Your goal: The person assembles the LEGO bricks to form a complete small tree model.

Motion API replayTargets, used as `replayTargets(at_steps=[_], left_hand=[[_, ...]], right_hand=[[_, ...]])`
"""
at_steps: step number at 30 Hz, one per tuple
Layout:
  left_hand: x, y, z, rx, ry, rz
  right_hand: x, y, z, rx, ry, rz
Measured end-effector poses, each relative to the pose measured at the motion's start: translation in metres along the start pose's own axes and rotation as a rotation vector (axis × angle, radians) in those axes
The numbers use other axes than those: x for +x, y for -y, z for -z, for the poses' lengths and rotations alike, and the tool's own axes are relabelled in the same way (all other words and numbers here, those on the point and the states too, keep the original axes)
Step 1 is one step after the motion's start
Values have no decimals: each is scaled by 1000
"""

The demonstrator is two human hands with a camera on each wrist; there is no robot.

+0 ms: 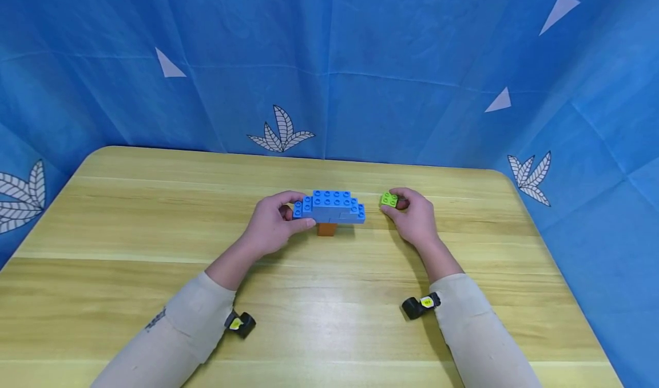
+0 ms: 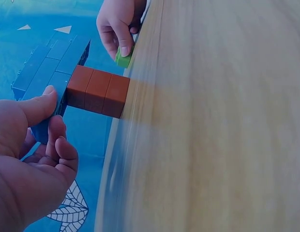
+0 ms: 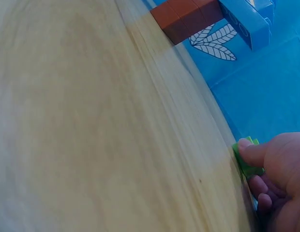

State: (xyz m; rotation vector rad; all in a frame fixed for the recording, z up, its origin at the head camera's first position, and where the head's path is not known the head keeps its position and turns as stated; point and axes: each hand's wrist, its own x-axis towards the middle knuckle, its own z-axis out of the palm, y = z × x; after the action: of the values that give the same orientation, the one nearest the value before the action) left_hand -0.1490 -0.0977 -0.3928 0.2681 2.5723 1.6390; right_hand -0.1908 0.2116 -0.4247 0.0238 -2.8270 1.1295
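In the head view, stepped rows of blue toy building bricks top a stack of brown bricks on the table. The left wrist view shows that brown stack as a column of 3, joined to the blue underside. My left hand grips the left end of the blue part, thumb at the front and fingers behind. To the right, my right hand pinches a small lime-green brick with studs on top. This green brick is down at the tabletop, apart from the blue and brown build.
The wooden table has rounded far corners. Behind it and at both sides hangs a blue curtain with white leaves and triangles. A small black camera is strapped to each sleeve.
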Motion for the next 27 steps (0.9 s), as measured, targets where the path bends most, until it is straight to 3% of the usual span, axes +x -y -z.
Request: replayTargets(at_steps=[7,14,21,27], left_hand=[[0,-1,0,-4,1,15],[0,0,-1,-8,3,18],[0,0,-1,-11,3,16],[0,0,0,-1,2,12]], right_hand=[[-3,8,5,49,30,-2],[-14,33,8,197,25,33],[-22,61,12,301,-38,121],[-28,81,14,387,-42,190]])
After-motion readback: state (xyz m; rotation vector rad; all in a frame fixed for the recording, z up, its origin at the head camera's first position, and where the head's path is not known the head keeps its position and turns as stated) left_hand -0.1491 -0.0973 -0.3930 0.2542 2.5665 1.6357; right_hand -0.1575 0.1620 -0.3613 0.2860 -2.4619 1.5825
